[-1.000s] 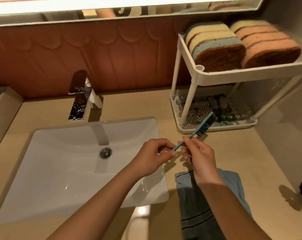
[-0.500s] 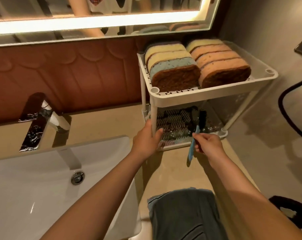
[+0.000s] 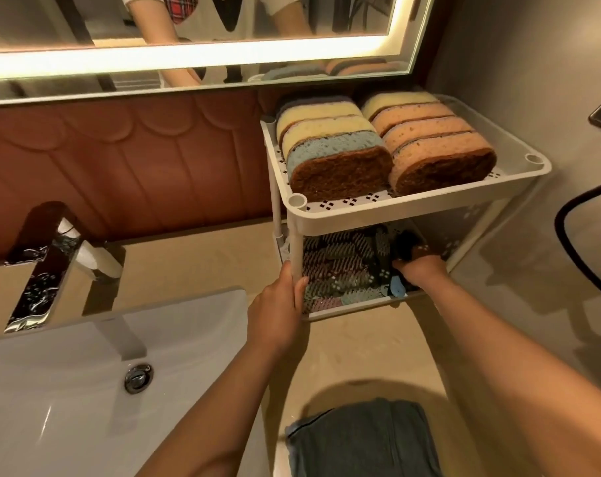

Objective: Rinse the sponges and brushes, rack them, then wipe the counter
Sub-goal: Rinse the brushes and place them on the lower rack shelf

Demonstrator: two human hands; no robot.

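A white two-tier rack point(image 3: 412, 206) stands on the counter against the right wall. Several yellow, blue and orange sponges point(image 3: 340, 160) stand on edge on its top shelf. Several brushes point(image 3: 340, 266) lie on the lower shelf. My left hand point(image 3: 281, 301) grips the rack's front left post. My right hand point(image 3: 421, 266) reaches into the lower shelf and holds the blue brush point(image 3: 397, 287). The brush's blue handle end shows below the hand and its dark head points inward. The fingers are hidden in the shelf.
A white sink point(image 3: 68, 383) with a chrome faucet point(image 3: 47, 266) is at the left. A folded blue-grey cloth point(image 3: 364, 438) lies on the beige counter point(image 3: 361, 352) near me. A black cable point(image 3: 567, 242) hangs at the right wall. A lit mirror is above.
My right hand has carried the blue brush from in front of the rack into the lower shelf. My left hand has stayed on the rack's post. The view moved closer to the rack.
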